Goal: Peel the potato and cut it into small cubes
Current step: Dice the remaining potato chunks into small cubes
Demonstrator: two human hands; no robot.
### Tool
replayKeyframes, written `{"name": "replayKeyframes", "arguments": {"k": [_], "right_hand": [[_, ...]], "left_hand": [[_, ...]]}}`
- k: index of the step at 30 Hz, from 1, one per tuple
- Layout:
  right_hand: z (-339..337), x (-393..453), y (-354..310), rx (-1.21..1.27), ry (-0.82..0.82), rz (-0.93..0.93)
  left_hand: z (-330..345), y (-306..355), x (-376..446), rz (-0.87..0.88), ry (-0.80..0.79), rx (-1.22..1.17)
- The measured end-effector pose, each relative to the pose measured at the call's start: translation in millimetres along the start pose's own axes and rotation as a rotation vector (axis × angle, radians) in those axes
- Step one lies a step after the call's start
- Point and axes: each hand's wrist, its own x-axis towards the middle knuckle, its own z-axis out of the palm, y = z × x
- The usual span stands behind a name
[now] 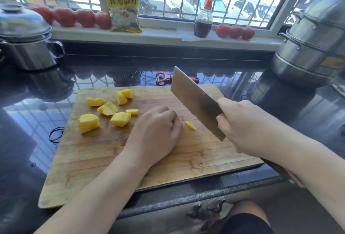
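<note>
Whatever lies under the curled left hand [157,131] is hidden. The cleaver [196,101] handle is covered by the right hand [244,127]. The peeler [164,78] is partly hidden behind the cleaver.

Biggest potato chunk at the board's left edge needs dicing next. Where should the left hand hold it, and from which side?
Grip the biggest potato chunk across its rounded left half, coming down from above and the left with fingertips curled. It seems to sit steady on a flat cut face, and this leaves its right side open to the cleaver in the right hand.
</note>
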Motion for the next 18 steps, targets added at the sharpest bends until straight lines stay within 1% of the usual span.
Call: {"name": "replayKeyframes", "arguments": {"k": [2,5,10,14,15,18], "right_hand": [[3,-1,-2,0.005,-0.026,-0.038],[13,2,-6,-0.031,-0.078,-0.109],[10,29,19,-0.115,-0.023,-0.160],[2,63,55,-0.175,-0.001,-0.287],[3,67,62,-0.172,0.032,-0.340],[16,65,88,-0.178,0.267,-0.577]], "left_hand": [[-4,-2,2,-0.096,0.138,-0.032],[-7,-7,3,-0.172,0.236,-0.092],[-7,-6,4,-0.134,0.259,-0.101],[-6,-5,5,-0.149,0.268,-0.100],[-8,-1,5,-0.172,0.314,-0.140],[-33,14,21,-0.227,0.548,-0.365]]}}
